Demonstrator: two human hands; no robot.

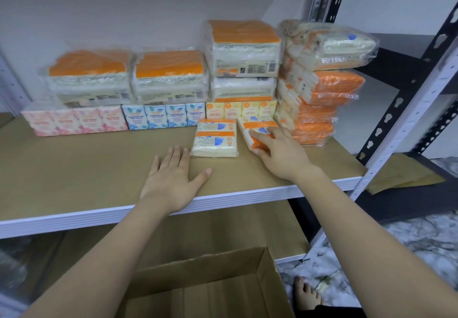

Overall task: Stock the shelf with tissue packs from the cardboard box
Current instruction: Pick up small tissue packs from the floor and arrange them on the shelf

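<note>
- Brown board shelf with white metal front edge (pixel 74 169): largely stocked along its back; bare board remains across the front left and centre.
- Back row, shelf level: pink-printed mini tissue packs (pixel 74 122), blue-printed mini tissue packs (pixel 163 117), yellow-printed mini tissue packs (pixel 241 110), standing side by side, touching.
- Upper tier: clear-wrapped bundles of cream tissues with orange tops (pixel 171 77) resting on the mini packs; a taller stack of two such bundles (pixel 244 60) to their right.
- Far right: leaning pile of clear-wrapped orange-and-cream tissue bundles (pixel 319 99), tilted, by the shelf upright.
- Front row: flat cream pocket-tissue pack with orange bands (pixel 215 138), lying on the board, free of both hands.
- Item in hand: second cream-and-orange pocket-tissue pack (pixel 257 128), just beside the first, lying on the shelf against the leaning pile.
- Right hand (pixel 280 154): fingers spread over this pack, thumb at its near edge; pressing or seating it rather than lifting, as far as can be judged.
- Left hand (pixel 173 179): flat, fingers apart, palm down on bare board, holding nothing.
- Open brown cardboard box (pixel 210 290): below the shelf; the visible interior shows no packs, though its near part is out of view.
- Status, judged: stocking near its end; remaining work appears to be seating this last pack and any stock hidden in the box.
</note>
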